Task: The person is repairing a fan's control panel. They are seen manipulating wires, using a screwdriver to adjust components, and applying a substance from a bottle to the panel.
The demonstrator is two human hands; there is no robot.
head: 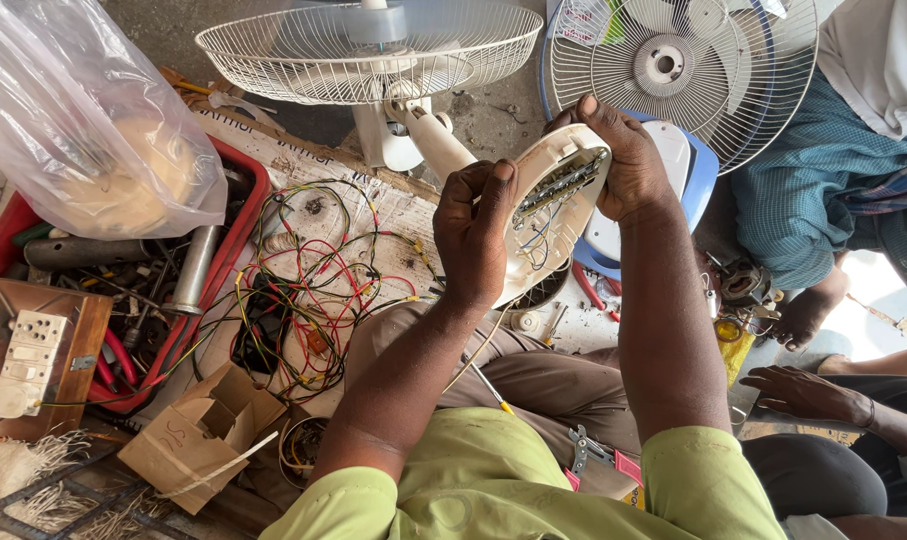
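Note:
My two hands hold up the cream plastic base housing (548,215) of a fan, its open underside facing me with a switch board and thin wires inside. My left hand (476,235) grips its near left edge. Around its far top edge wraps my right hand (623,155). The housing's neck (438,140) runs up to a white wire fan guard (368,50) lying ahead of me. A tangle of red, yellow, green and black wires (318,285) lies on the floor left of my left hand.
A second fan with a white grille (688,70) stands at the back right. A red tray (238,215) with tools sits left, under a clear plastic bag (83,120). A small cardboard box (198,425) and a switch board (28,355) lie near left. Another person's hand (798,390) rests at right.

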